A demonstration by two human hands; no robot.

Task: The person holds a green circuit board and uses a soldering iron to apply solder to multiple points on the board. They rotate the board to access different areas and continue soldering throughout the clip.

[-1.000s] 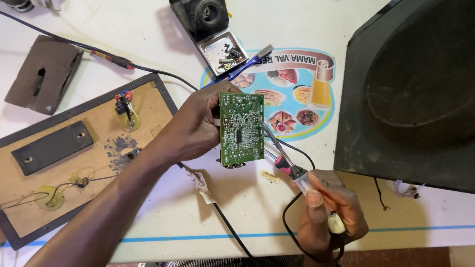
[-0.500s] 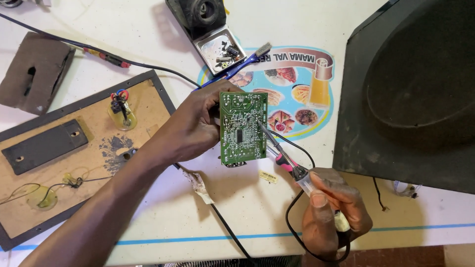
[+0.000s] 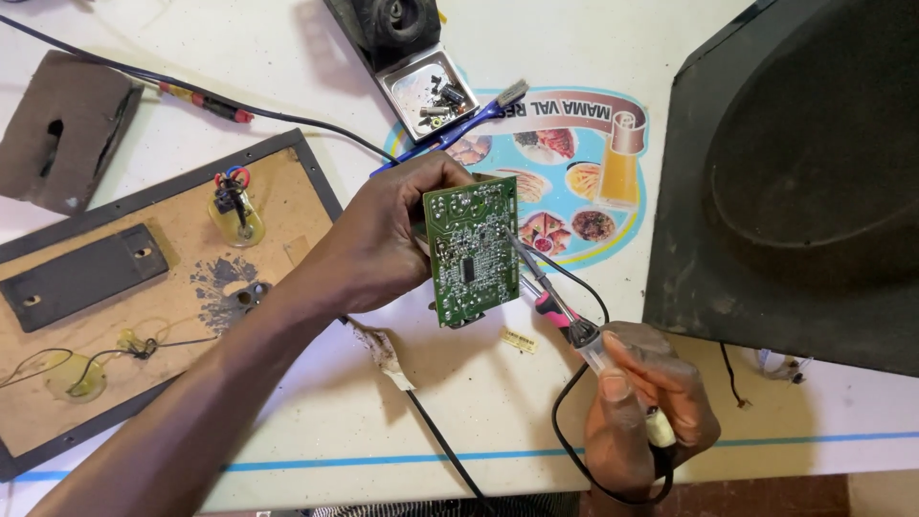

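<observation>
- The left hand is closed around a small green circuit board, held upright above the middle of the white table, solder side facing the camera.
- The fingers wrap behind the board's left edge; the thumb side is hidden, so only the grip on that edge shows.
- The right hand is closed on the handle of a soldering iron, near the table's front edge, right of centre.
- The iron slants up and to the left, and its metal tip touches the right edge of the circuit board, about halfway down.
- A black cable loops from the iron's handle under the right hand.
- A wooden panel with a dark frame lies at the left edge of the table, carrying a black rectangular plate, small wired parts and blobs of yellowish glue.
- A dark speaker cabinet fills the right edge and back right corner.
- A colourful printed sticker with food pictures lies on the table behind the board.
- A black stand with a metal tray of screws sits at the back edge, with a blue-handled brush just beside it.
- A brown flat piece rests at the back left corner, and a dark wire runs across the table past it.
</observation>
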